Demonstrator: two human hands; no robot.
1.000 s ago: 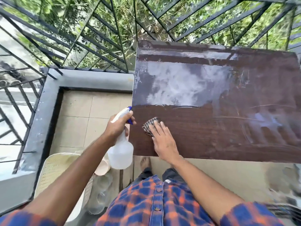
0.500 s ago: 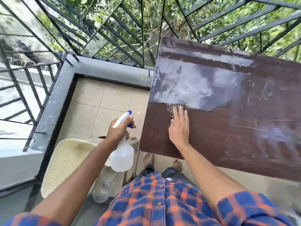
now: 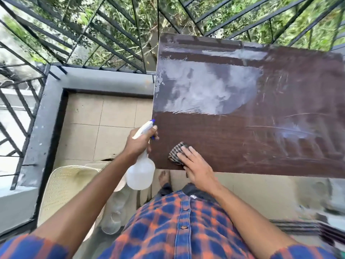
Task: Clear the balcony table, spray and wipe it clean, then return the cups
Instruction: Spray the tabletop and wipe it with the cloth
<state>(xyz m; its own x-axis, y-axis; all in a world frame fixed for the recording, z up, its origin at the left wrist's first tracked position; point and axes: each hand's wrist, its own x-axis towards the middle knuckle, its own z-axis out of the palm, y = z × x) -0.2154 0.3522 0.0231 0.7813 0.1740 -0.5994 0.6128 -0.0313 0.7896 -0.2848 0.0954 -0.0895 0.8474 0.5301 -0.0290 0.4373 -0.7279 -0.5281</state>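
Balcony table (image 3: pixel 252 146) carries a checked cloth (image 3: pixel 175 153) near its near-left corner, pressed flat under the straight fingers of the right hand (image 3: pixel 197 168), while just off its left edge the left hand (image 3: pixel 139 143) grips the neck of a translucent spray bottle (image 3: pixel 141 174) whose fill I cannot tell. Clear cups (image 3: pixel 113 217), which look empty, sit low beside a cream chair (image 3: pixel 61 187). Half a second ago the cloth was up at the whitish wet patch (image 3: pixel 209 90); now it is back by the near edge

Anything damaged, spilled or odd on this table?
The brown table looks chipped at its far left edge, showing pale flecks; thin pale scratches cross its right side. The whitish film looks like spray.
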